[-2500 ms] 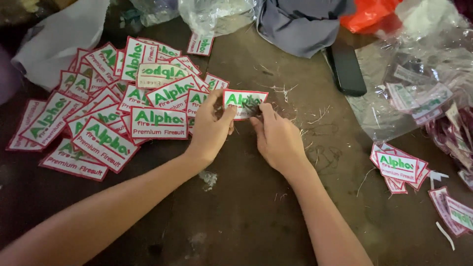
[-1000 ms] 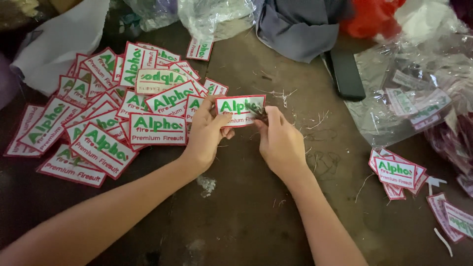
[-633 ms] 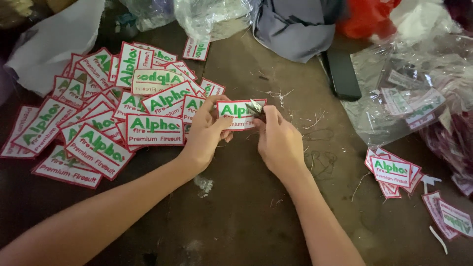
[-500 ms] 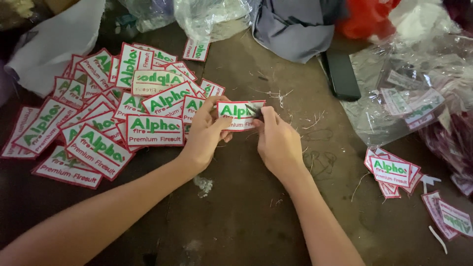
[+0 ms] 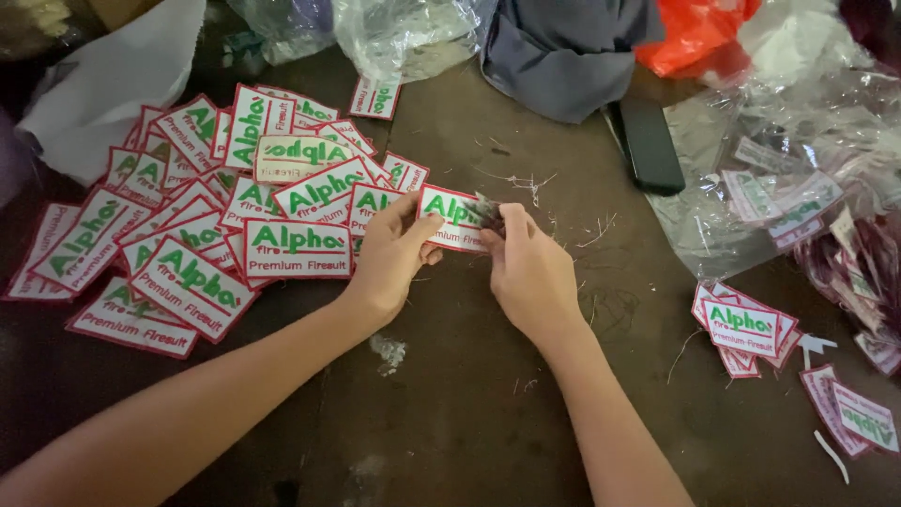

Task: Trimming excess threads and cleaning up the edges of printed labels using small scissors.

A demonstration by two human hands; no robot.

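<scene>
Both grips were pinched on one white, red-edged embroidered patch (image 5: 450, 218): left hand (image 5: 392, 252), right hand (image 5: 530, 272). Stitching could be nicked if the small tool, barely seen, slipped.

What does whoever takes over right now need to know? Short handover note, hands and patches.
Left hand: holds the left end of one embroidered patch, white with green lettering and a red border, above the brown table.
Right hand: pinches the patch's right edge; a small dark thing shows at its fingertips, too blurred to identify.
Left of the hands: big loose pile of patches, one lying reverse side up.
Right: small stack of patches, more in clear plastic bags. Dark phone at the back.
Loose thread scraps lie near the hands.
Which pile is finished cannot be told.
</scene>
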